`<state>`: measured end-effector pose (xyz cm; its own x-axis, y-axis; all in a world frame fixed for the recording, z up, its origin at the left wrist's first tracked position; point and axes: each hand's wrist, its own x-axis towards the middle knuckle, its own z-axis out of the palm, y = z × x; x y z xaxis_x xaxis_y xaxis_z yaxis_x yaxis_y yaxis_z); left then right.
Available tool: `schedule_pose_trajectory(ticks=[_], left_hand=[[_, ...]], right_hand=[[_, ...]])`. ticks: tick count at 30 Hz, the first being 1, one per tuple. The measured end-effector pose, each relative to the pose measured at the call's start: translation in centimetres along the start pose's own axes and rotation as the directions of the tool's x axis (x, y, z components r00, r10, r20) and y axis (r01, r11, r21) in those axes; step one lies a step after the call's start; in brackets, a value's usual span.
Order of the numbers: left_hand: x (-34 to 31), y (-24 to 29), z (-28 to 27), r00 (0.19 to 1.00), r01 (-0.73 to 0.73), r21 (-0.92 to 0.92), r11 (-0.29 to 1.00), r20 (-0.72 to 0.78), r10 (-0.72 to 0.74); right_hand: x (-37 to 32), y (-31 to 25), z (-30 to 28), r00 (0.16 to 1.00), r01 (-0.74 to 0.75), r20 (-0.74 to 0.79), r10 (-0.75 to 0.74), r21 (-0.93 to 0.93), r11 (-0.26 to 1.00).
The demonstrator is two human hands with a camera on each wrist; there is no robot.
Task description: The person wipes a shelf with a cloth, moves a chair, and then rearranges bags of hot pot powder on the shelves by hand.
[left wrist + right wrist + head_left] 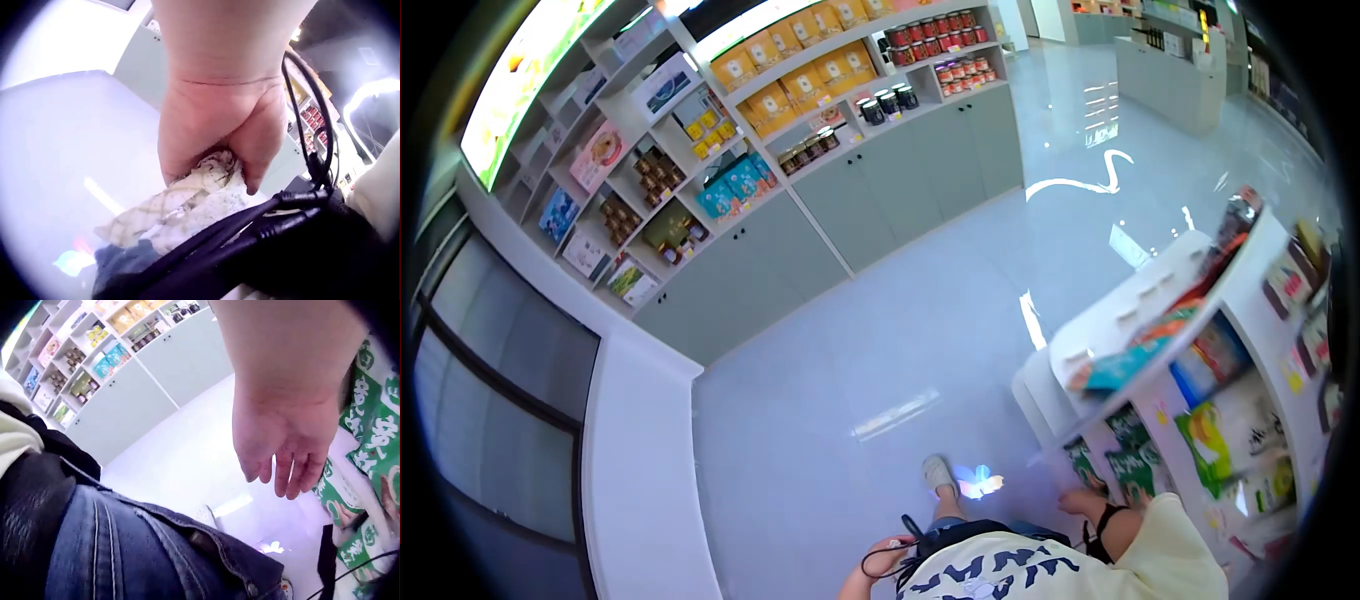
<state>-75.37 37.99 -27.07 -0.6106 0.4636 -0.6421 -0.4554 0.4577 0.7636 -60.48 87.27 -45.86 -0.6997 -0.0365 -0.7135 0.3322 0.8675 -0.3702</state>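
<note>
My left hand (888, 556) is at the waist, beside a black bag (945, 545) with a looped cord. In the left wrist view that hand (219, 119) grips a crumpled whitish cloth (178, 215) with faint crossing lines. Its fingertips are mostly hidden behind the bunched cloth. Black cables (250, 219) run close under it. My right hand (1082, 502) hangs low beside the shelf unit, near green packets (1135, 468). In the right wrist view the hand (284, 437) hangs fingers down, relaxed, with nothing in it, and green-and-white packets (382, 434) are just right of it.
A white display shelf (1100, 400) with bagged goods stands close on the right. Grey-green cabinets (900, 185) with jars and boxes on shelves line the far wall. A low white ledge (640, 450) under windows is on the left. Glossy pale floor (820, 370) lies between.
</note>
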Motion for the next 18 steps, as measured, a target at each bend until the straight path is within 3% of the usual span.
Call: schedule_pose_trajectory(ticks=[1,2,4,5,6,7,8,10,11,12,18], left_hand=[[2.5,4.3,-1.5,0.999,0.054,0.010,0.999,0.008,-0.054],[6.7,5.8,-4.1,0.995,0.029,-0.024,0.999,0.100,-0.026],[14.2,8.8,-10.0,0.953,0.030,-0.075,0.997,0.304,-0.006],[16.9,11.1,-12.6,0.953,-0.089,0.027,0.996,0.292,0.077],[19.1,15.4,-14.1,0.935,-0.099,0.058,0.993,0.346,0.073],[22.1,18.3,-15.9,0.925,-0.034,0.098,0.995,0.381,-0.005],[24.9,20.9,-17.6,0.907,0.028,0.149,0.988,0.412,-0.087],[31.3,25.4,-21.2,0.819,0.164,0.224,0.961,0.512,-0.259],[33.4,29.0,-20.3,0.851,0.139,0.133,0.981,0.490,-0.187],[36.6,32.0,-21.2,0.794,0.258,0.187,0.948,0.518,-0.319],[57.0,47.8,-18.7,0.774,0.334,0.150,0.930,0.520,-0.362]], right_hand=[[1.3,0.0,-0.2,0.999,-0.019,-0.030,0.020,0.032,0.999],[3.0,0.1,-0.1,0.997,-0.044,-0.062,0.049,0.074,0.996],[5.6,0.7,2.2,0.988,0.043,-0.150,-0.026,0.108,0.993],[6.6,0.0,3.4,0.992,0.004,-0.126,0.005,0.074,0.997],[7.4,-0.4,5.4,0.994,-0.040,-0.100,0.044,0.040,0.998],[11.0,1.7,11.9,0.998,-0.047,0.029,0.047,-0.023,0.999],[9.9,-1.8,11.0,0.996,-0.074,0.058,0.068,0.097,0.993],[8.4,-9.1,3.8,0.992,-0.119,0.075,0.100,0.316,0.941],[7.5,-12.1,0.9,0.964,-0.257,0.087,0.252,0.560,0.788],[7.0,-13.8,-2.3,0.941,-0.311,0.112,0.319,0.661,0.683],[16.9,-13.0,-15.1,0.839,-0.391,0.160,0.520,0.841,0.373]])
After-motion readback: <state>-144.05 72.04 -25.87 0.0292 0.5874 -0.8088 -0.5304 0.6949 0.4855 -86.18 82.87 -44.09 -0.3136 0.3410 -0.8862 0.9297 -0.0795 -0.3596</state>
